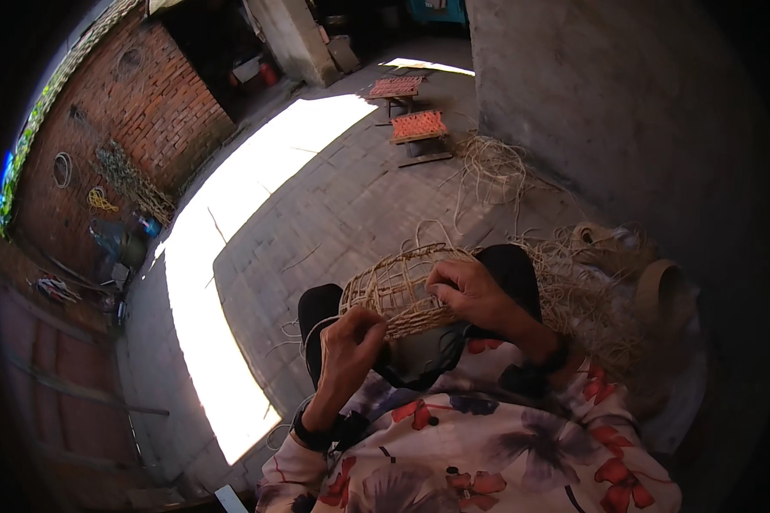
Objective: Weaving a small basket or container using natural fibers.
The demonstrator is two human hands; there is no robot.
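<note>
Head view, only one we have. We see a half-woven wicker basket frame [402, 286] resting on the person's lap, over dark-trousered knees [325, 308], open ribs pointing away and to the left. Lap seems to serve as the work surface, which keeps both hands free to work the weave instead of carrying weight.

Left hand [351, 342] sits at the near lower edge of the frame, fingers [364, 323] curled tight in a narrow pinch on a thin pale strand [316, 329] that loops off to the left. We judge the pinch keeps tension on the strand at the rim.

Right hand [470, 295] lies on top of the frame, fingers bent down over the woven ribs, thumb side toward the middle. It presses on the weave; we cannot tell whether it also grips a strand under the fingertips. Likely it steadies the frame against the pull from the other hand.

Both wrists carry dark bands. Floral sleeves come in from the lower edge.

Around it: loose bundle of raw cane [590, 299] piled just right of the lap, touching the right forearm area, so within reach. More coiled strands [492, 171] lie farther off on the paved floor [316, 222]. Two small stools with red woven seats [417, 126] stand well apart, near the grey concrete wall [624, 111]. Brick wall [137, 111] on the left, bright sunlit strip across the paving between.
</note>
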